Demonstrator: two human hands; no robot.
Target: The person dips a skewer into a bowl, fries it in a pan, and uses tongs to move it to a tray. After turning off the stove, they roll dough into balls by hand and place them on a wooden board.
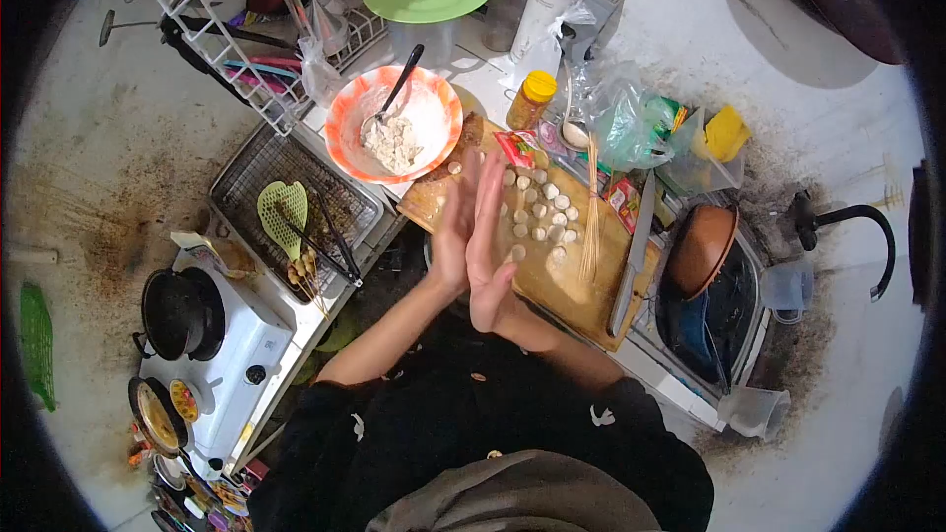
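My left hand (453, 241) and my right hand (488, 251) meet palm to palm above the edge of the wooden board (562, 296), fingers stretched out straight. Anything between the palms is hidden. Just right of them, several small pale dough balls (540, 209) lie on the board. Behind my left hand stands an orange-and-white bowl (340, 123) with flour and crumbly dough (394, 146) in it. A spoon with a black handle (404, 79) leans in that bowl.
A knife (632, 261) and a bundle of bamboo skewers (591, 222) lie on the board's right side. A sink (754, 335) with a brown bowl (703, 251) is to the right. At left are a wire-rack tray (227, 172) and a stove (251, 335) with a black pan (177, 315).
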